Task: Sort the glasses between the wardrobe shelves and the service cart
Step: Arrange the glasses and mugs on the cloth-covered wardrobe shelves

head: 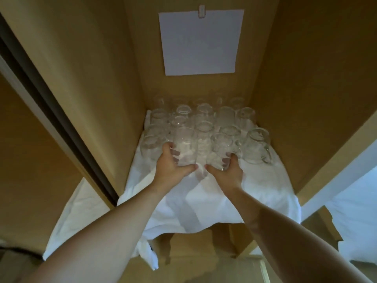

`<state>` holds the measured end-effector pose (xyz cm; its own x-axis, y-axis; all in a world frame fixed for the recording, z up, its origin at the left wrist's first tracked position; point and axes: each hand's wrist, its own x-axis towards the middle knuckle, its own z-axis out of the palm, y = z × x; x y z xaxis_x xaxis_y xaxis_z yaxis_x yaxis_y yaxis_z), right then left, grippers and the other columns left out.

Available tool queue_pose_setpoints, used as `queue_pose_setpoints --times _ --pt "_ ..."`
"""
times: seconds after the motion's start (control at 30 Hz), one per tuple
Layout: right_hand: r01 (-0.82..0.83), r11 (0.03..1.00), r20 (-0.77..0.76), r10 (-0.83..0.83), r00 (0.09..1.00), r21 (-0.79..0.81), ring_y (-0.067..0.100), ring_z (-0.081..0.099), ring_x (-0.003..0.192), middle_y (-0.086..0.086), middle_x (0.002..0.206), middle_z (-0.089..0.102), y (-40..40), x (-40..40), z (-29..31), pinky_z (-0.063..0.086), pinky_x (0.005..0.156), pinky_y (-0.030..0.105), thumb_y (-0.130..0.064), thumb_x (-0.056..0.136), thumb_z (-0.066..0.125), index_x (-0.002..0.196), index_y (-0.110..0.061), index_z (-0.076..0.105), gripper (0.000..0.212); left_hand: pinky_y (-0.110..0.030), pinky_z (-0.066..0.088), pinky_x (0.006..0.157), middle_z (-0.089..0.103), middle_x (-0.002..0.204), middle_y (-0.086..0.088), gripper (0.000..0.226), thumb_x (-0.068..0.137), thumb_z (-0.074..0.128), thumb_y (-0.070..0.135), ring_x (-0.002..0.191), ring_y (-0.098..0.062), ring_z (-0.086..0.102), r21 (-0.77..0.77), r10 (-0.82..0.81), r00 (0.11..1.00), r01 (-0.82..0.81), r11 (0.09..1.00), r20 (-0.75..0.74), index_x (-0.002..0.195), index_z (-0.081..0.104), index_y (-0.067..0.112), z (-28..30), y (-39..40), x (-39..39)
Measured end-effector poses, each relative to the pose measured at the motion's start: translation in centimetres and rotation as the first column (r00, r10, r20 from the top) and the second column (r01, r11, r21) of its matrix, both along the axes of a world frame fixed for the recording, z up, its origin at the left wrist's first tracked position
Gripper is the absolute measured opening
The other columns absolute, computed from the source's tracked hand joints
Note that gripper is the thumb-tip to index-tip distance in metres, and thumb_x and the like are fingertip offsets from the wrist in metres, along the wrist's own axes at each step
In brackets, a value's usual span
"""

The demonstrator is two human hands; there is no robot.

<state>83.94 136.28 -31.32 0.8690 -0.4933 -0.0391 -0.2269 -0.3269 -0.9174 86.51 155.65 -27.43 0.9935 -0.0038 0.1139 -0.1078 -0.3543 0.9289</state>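
Forearms reached in over white cloth (214, 193). Left hand (173, 166) wrapped around tall glass (184, 146), right hand (228, 170) around shorter glass (221, 150), both at front of shelved cluster. Likely light, slick, fragile; best gripped mid-wall.

Two bare, sleeveless forearms (114, 217)

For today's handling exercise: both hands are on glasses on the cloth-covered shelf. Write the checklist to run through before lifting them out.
1. Left hand wrapped around the tall glass: ok.
2. Right hand wrapped around the short glass: ok.
3. Neighbouring glasses clear of both: not ok, the mug and others crowd close.
4. White cloth lying flat: not ok, wrinkled.
5. Service cart ready: cannot tell, out of view.
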Motion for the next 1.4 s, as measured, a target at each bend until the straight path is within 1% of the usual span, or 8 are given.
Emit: queue_pose_setpoints --times 0.3,0.4,0.67,0.83,1.0,1.13,1.23,1.4 --pt "-0.035 0.999 0.026 0.036 0.999 -0.040 0.016 0.064 0.094 -0.004 0.104 0.065 -1.4 1.4 1.4 0.043 0.071 0.016 -0.048 0.060 0.094 0.128 -0.024 0.052 0.083 -0.008 0.046 0.064 0.058 0.095 0.016 0.072 0.049 0.094 0.044 0.078 -0.001 0.061 0.130 -0.067 0.989 0.050 0.990 0.130 0.109 0.058 0.033 7.3 1.5 0.5" --pt "-0.031 0.999 0.075 0.033 0.997 -0.023 0.014 0.064 0.094 -0.005 0.103 0.064 -1.6 1.7 2.1 0.048 0.077 0.018 -0.049 0.058 0.095 0.123 -0.023 0.054 0.082 -0.033 0.056 0.084 0.057 0.102 0.009 0.074 0.048 0.090 0.044 0.095 -0.016 0.061 0.178 -0.077 0.985 0.049 0.983 0.154 0.114 0.062 0.026 9.7 1.4 1.0" --pt "0.016 0.999 0.179 -0.024 0.984 0.045 0.016 0.061 0.100 -0.002 0.106 0.063 -3.1 1.6 5.2 0.041 0.071 0.016 -0.052 0.061 0.093 0.131 -0.029 0.050 0.085 -0.026 0.046 0.086 0.061 0.113 0.008 0.081 0.046 0.101 0.025 0.109 -0.018 0.059 0.394 -0.164 0.965 0.072 0.916 0.206 0.113 0.056 0.029 12.9 3.2 3.7" --pt "0.042 0.998 0.247 -0.052 0.968 0.045 0.017 0.060 0.105 -0.002 0.110 0.061 -3.8 1.6 7.1 0.042 0.073 0.020 -0.061 0.056 0.090 0.138 -0.033 0.048 0.097 -0.040 0.034 0.115 0.053 0.137 0.002 0.091 0.052 0.100 0.028 0.132 -0.022 0.047 0.577 -0.283 0.953 0.171 0.799 0.110 0.134 0.060 0.029 13.8 2.6 4.3" --pt "-0.018 0.999 0.266 0.005 0.964 0.047 0.017 0.064 0.105 0.005 0.119 0.057 -4.4 2.0 8.5 0.055 0.080 0.023 -0.056 0.058 0.093 0.148 -0.043 0.042 0.104 -0.047 0.025 0.119 0.040 0.145 -0.003 0.090 0.063 0.095 0.033 0.138 -0.028 0.034 0.750 -0.380 0.925 0.238 0.617 0.019 0.143 0.054 0.036 13.7 1.4 4.7" --pt "-0.040 0.999 0.230 0.043 0.972 -0.019 0.003 0.059 0.094 -0.006 0.114 0.054 -4.9 1.6 9.6 0.051 0.072 0.020 -0.073 0.042 0.089 0.146 -0.051 0.037 0.118 -0.035 0.036 0.111 0.046 0.146 -0.005 0.095 0.062 0.096 0.026 0.134 -0.028 0.043 0.800 -0.418 0.908 0.230 0.554 0.028 0.145 0.051 0.022 13.0 0.3 4.9" --pt "0.005 0.999 0.249 0.003 0.968 -0.033 0.008 0.058 0.086 -0.011 0.102 0.054 -5.4 1.5 10.1 0.048 0.060 0.015 -0.077 0.024 0.085 0.135 -0.035 0.046 0.125 -0.032 0.046 0.099 0.054 0.137 -0.008 0.096 0.056 0.099 0.021 0.123 -0.026 0.052 0.840 -0.462 0.887 0.270 0.471 -0.026 0.141 0.053 0.015 12.5 -0.1 4.9" --pt "-0.028 0.979 0.129 0.055 0.990 -0.203 0.019 0.061 0.103 -0.012 0.106 0.059 -6.3 1.5 12.1 0.054 0.089 0.041 -0.063 0.026 0.093 0.113 -0.037 0.046 0.102 -0.025 0.042 0.094 0.054 0.136 -0.009 0.094 0.058 0.098 0.019 0.120 -0.026 0.053 0.883 -0.524 0.849 0.294 0.365 -0.067 0.141 0.055 0.012 11.1 -0.5 5.6"
